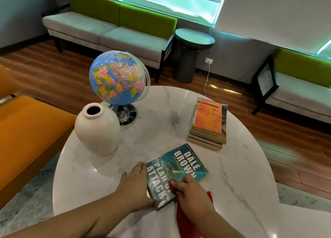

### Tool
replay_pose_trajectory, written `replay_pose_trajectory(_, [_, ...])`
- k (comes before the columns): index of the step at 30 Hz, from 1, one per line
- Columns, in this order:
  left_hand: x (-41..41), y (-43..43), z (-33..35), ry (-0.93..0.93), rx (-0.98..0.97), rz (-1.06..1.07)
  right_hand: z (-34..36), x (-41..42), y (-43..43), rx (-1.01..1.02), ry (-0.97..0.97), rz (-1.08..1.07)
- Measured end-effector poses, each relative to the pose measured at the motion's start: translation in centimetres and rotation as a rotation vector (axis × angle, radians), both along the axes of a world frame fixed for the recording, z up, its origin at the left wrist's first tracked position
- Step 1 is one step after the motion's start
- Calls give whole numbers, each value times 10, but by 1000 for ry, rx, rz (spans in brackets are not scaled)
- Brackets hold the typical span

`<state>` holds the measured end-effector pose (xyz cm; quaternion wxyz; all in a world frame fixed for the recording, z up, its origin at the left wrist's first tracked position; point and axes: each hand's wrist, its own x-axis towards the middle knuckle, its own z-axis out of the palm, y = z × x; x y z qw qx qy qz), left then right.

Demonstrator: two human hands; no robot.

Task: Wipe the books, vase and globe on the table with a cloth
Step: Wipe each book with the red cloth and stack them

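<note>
1. We saw a round white marble tabletop [232, 166] carrying all the task's things, with wooden floor and green-backed benches [114, 28] beyond it.
2. A teal paperback [176, 173] lay flat at the near middle of the tabletop, its cover up and printed with "DALE BROWN" and "PLAN OF ATTACK".
3. Our left hand [134, 184] lay against the book's left edge, fingers [141, 168] straight and together along that side, thumb near the book's near corner; it steadied the book and was closed around nothing.
4. Our right hand [192, 193] was pinched on a red cloth [186, 219], its fingers curled narrow around the fabric, and it pressed the bunched end onto the near right part of the cover. The rest of the cloth trailed back under the wrist toward us.
5. A stack of books [208, 125] with an orange cover on top sat on the far right of the tabletop, well apart from the paperback.
6. A cream vase [97, 130] stood upright at the left edge, its dark mouth open upward.
7. The globe [118, 78] stood just behind the vase on a dark marbled base [125, 114], tilted in its clear arc.
8. Neither hand touched the vase, the globe or the stack.
</note>
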<state>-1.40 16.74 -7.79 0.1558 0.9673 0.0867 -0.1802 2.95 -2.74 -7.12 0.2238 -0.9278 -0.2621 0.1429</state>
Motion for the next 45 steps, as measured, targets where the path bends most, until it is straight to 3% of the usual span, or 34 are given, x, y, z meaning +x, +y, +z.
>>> replay_pose_trajectory(5, [0, 0, -1, 30, -17, 16, 0, -12, 14, -39, 75, 304])
replay_pose_trajectory(8, [0, 0, 2, 32, -27, 21, 2, -2, 13, -44, 53, 289])
replay_pose_trajectory(11, [0, -1, 4, 29, -38, 33, -5, 0, 11, 29, 1, 123])
replay_pose_trajectory(15, [1, -2, 2, 38, -55, 59, -4, -14, 22, 17, -29, 353])
replay_pose_trajectory(17, [2, -2, 2, 46, -57, 61, -2, 0, 18, -25, -58, 304])
replay_pose_trajectory(21, [-2, -4, 0, 21, -57, 67, -7, 17, 14, -8, -45, 8])
replay_pose_trajectory(28, [0, -8, 1, 24, -52, 105, 1, 3, 25, -63, 48, 262])
replay_pose_trajectory(34, [0, -10, 1, 52, -77, 133, -1, 24, 23, -97, -3, 100])
replay_pose_trajectory(39, [2, -13, 5, 77, -20, 149, 3, 17, 25, -112, 100, 309])
replay_pose_trajectory(42, [4, -16, 4, 64, 24, 153, 5, 32, 20, -121, 77, 260])
replay_pose_trajectory(45, [7, -18, 5, 67, 35, 149, 1, 41, 18, -63, 12, 16])
